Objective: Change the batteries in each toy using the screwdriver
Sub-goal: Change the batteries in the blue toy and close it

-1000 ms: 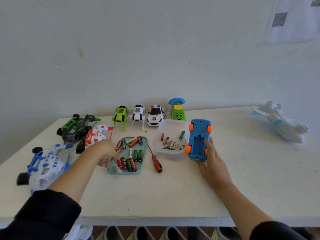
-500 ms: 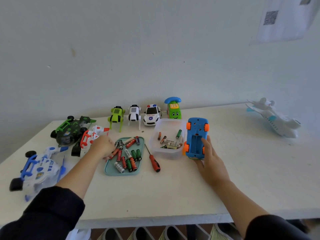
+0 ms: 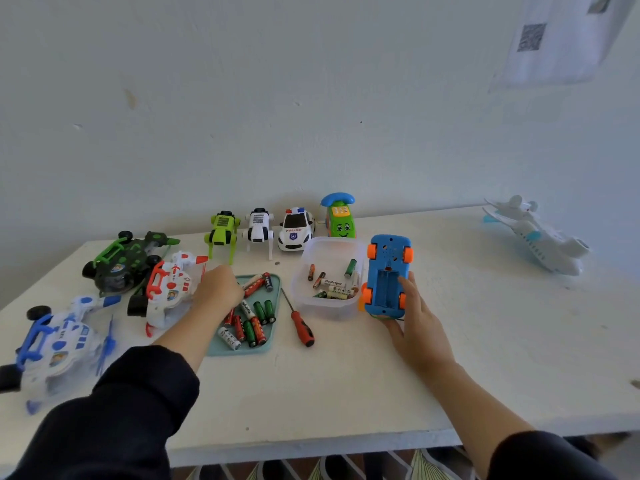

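A blue toy car (image 3: 386, 271) with orange wheels lies upside down, its battery bay open and empty. My right hand (image 3: 414, 320) grips the car's near right side, thumb under it. My left hand (image 3: 220, 287) is curled over the far left corner of the teal tray (image 3: 270, 341), among loose batteries (image 3: 254, 320); whether it pinches one is hidden. The red-handled screwdriver (image 3: 301, 323) lies on the table between the tray and a clear tub (image 3: 327, 306) with several batteries in it.
Along the wall stand a green robot dog (image 3: 221, 230), a white robot dog (image 3: 259, 228), a police car (image 3: 296, 228) and a green phone toy (image 3: 341, 218). Green (image 3: 121, 261), red-white (image 3: 166, 289) and blue-white (image 3: 55, 341) stunt cars crowd the left. A white plane (image 3: 536, 233) sits far right.
My left hand has moved from the tray's near left side to its far left corner. My right hand stays on the blue car.
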